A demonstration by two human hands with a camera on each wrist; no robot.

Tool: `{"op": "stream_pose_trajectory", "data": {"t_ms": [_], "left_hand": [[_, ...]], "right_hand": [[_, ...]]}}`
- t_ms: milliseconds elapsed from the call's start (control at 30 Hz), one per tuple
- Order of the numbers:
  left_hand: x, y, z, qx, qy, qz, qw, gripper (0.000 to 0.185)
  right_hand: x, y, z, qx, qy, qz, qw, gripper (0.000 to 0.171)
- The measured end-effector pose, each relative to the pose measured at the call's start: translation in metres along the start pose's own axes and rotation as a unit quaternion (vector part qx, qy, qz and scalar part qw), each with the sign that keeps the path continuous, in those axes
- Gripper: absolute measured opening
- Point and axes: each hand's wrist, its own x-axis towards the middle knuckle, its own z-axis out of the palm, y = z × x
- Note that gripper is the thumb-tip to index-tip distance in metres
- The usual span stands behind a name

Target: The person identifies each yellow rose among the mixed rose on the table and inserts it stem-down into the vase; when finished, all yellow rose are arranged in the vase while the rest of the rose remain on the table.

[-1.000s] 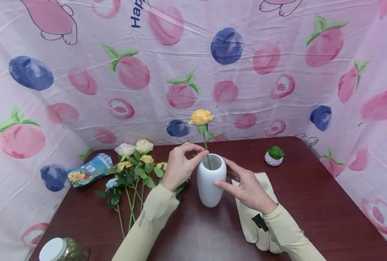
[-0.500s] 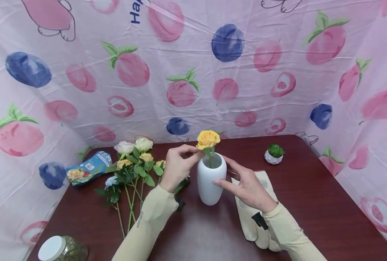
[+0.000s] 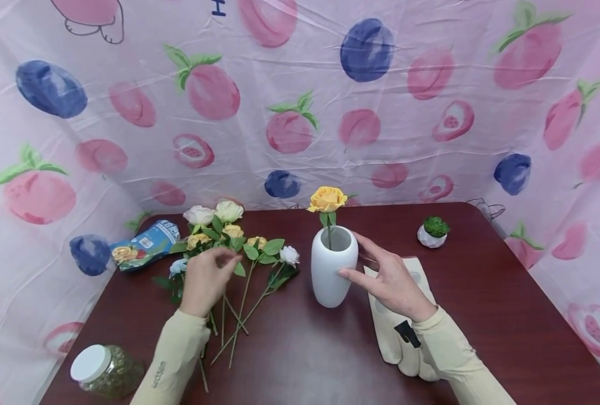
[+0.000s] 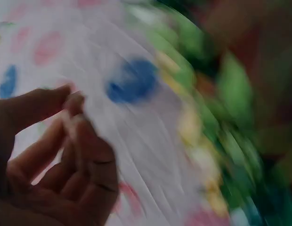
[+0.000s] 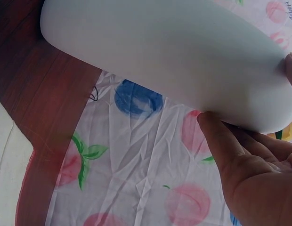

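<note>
Loose flowers (image 3: 229, 247) lie on bench (image 3: 482, 304), stems running toward person, heads away. Left hand (image 3: 206, 278) right over stems, fingers loosely curled, nothing held. Right hand (image 3: 388, 278) steadies white vase (image 3: 333, 273) holding yellow rose (image 3: 327, 198); vase stands right of bunch.

A white, egg-shaped vase (image 3: 332, 273) stands upright near the middle of the tabletop (image 3: 482, 315), its mouth open at the top. One yellow rose (image 3: 327, 198) stands in it, stem down inside, bloom just above the rim. Left of the vase, a bunch of roses (image 3: 229, 236), white and pale yellow with green leaves, lies flat, stems pointing toward the near edge.
</note>
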Motion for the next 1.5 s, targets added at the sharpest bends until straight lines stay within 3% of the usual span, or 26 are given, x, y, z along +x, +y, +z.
{"op": "stream_pose_trajectory", "data": {"t_ms": [167, 400, 633, 867, 1100, 1200, 1367, 1500], "left_hand": [[-0.015, -0.043, -0.010, 0.087, -0.073, -0.060, 0.9917, 0.017], [-0.017, -0.063, -0.009, 0.083, -0.118, -0.107, 0.9838, 0.032], [-0.010, -0.065, 0.000, 0.072, -0.135, -0.137, 0.9788, 0.052], [-0.008, -0.067, -0.001, 0.031, -0.134, -0.176, 0.9748, 0.031], [-0.008, -0.068, -0.004, -0.013, -0.130, -0.213, 0.9682, 0.030], [-0.007, -0.065, -0.007, -0.015, -0.120, -0.204, 0.9715, 0.028], [-0.005, -0.052, -0.014, -0.008, -0.084, -0.160, 0.9835, 0.027], [-0.001, -0.036, -0.017, -0.046, -0.068, -0.144, 0.9862, 0.025]], "right_hand": [[0.001, -0.001, -0.001, 0.002, -0.004, 0.002, 1.000, 0.073], [0.001, -0.001, -0.001, -0.003, 0.000, 0.000, 1.000, 0.072], [0.000, 0.000, 0.002, 0.009, -0.005, 0.001, 1.000, 0.072], [0.000, 0.001, 0.001, 0.005, -0.007, 0.000, 1.000, 0.073], [0.001, 0.001, -0.001, 0.001, -0.007, 0.007, 1.000, 0.073], [0.001, 0.001, -0.001, 0.001, -0.007, 0.007, 1.000, 0.073], [0.001, 0.001, -0.001, 0.001, -0.006, 0.006, 1.000, 0.073], [0.001, 0.001, 0.000, -0.001, -0.006, 0.007, 1.000, 0.073]]}}
